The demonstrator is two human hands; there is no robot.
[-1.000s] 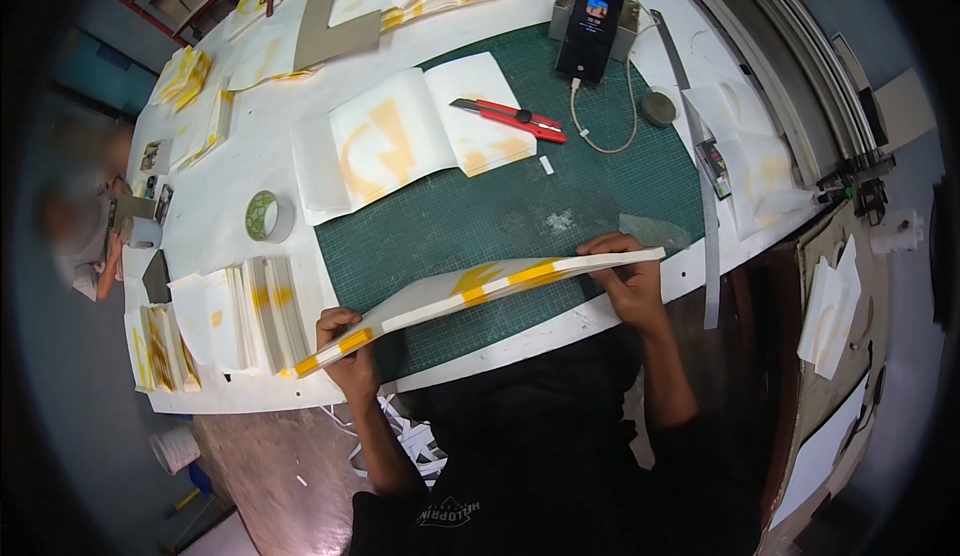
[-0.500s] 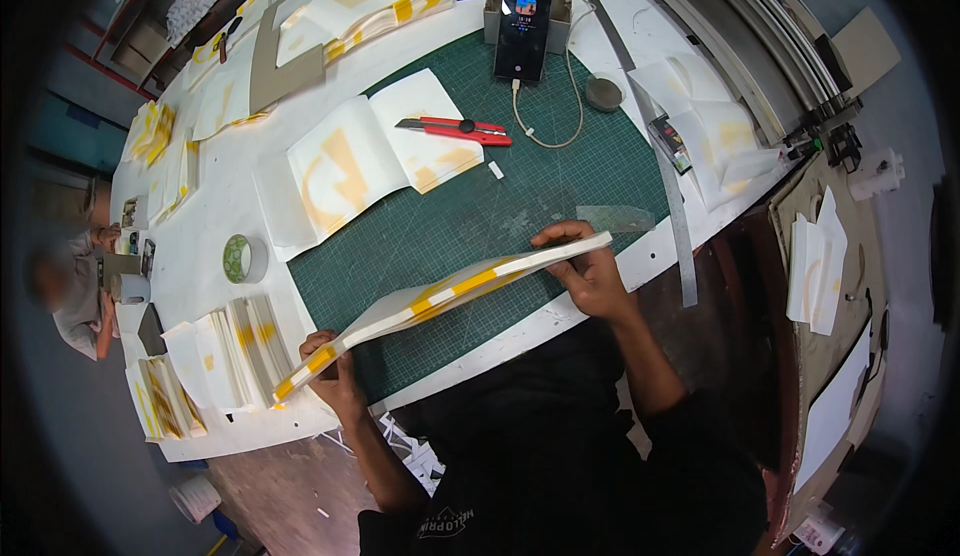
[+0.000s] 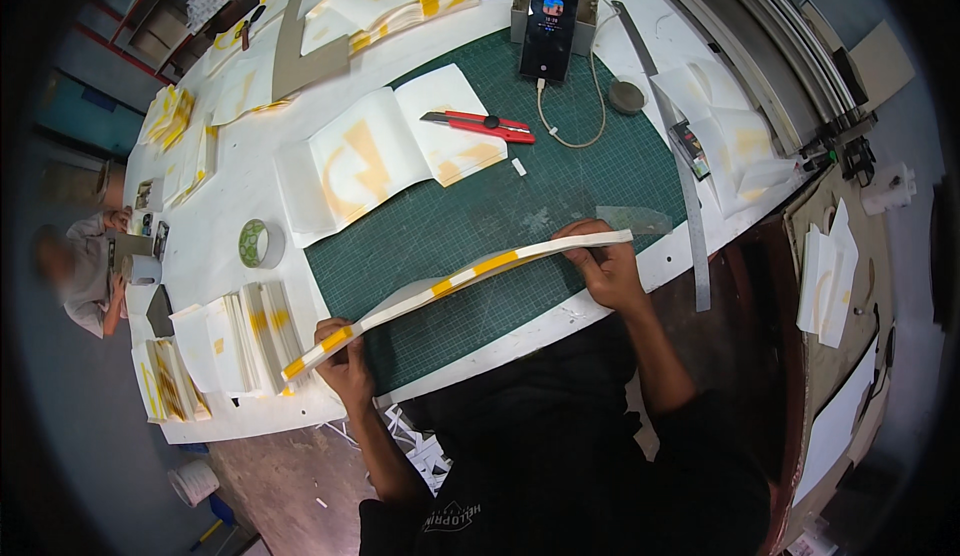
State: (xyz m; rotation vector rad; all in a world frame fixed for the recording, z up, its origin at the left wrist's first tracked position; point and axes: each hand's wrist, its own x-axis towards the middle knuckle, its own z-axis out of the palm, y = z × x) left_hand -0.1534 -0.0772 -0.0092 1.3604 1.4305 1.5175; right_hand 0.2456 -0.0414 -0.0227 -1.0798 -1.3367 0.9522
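Observation:
Between both hands I hold a stack of paper sheets (image 3: 440,289) up on its edge, above the near side of the green cutting mat (image 3: 480,326). Its long edge, white with yellow patches, bows upward in the middle. My left hand (image 3: 345,361) grips the lower left end, fingers behind it and thumb in front. My right hand (image 3: 603,268) pinches the higher right end, thumb below and fingers over the top. On the mat beyond lies an unfolded white sheet with a yellow print (image 3: 350,171). A red box cutter (image 3: 485,126) with its blade out rests on that sheet.
A phone (image 3: 550,36) with a cable leans on a grey box at the back. A metal ruler (image 3: 690,196) runs along the right. Tape roll (image 3: 261,244) and paper stacks (image 3: 240,341) stand at left. A co-worker (image 3: 90,271) is at the far left.
The stack stays in both hands, its curve now slightly more arched and its broad face showing less. The whole view has shifted a little, moving the table contents to the right.

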